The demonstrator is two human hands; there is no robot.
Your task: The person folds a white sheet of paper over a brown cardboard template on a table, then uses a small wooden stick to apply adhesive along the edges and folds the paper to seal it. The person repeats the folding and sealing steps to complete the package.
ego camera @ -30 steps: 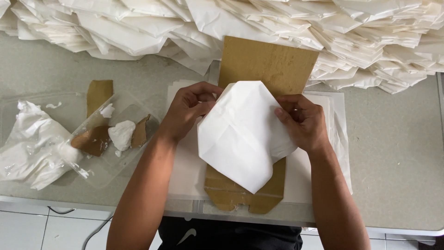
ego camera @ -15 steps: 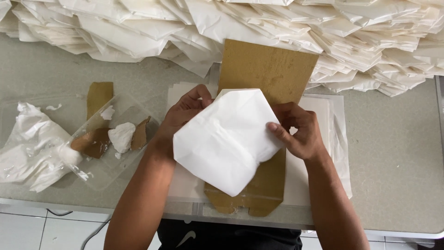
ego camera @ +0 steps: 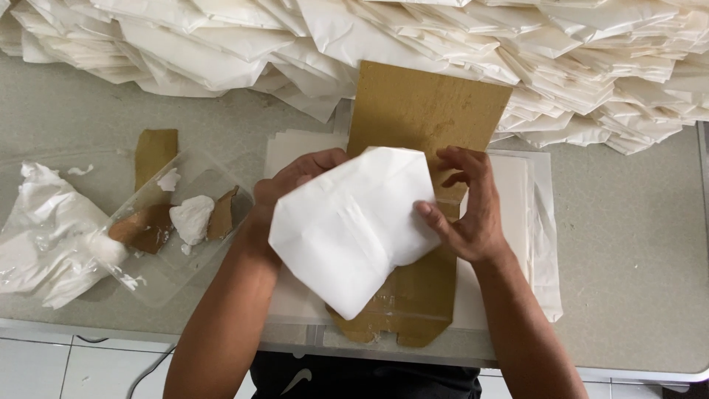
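On the far left we see a crumpled plastic bag [ego camera: 52,236] on the grey table [ego camera: 628,244]. Next to it is a clear tray [ego camera: 159,277] with a white lump of paste [ego camera: 190,218] and brown card scraps in it. Our left hand [ego camera: 292,185] is tucked behind the folded white paper [ego camera: 354,222]; it seems to hold the top left edge, but the paper hides most fingers. The paper is lifted and tilted over a brown cardboard board [ego camera: 428,111] in the middle. Our right hand [ego camera: 465,207] pinches the paper's right edge, thumb on top. Under the board lies a flat stack of white sheets [ego camera: 517,192]. A big heap of folded white paper [ego camera: 443,37] runs along the back.
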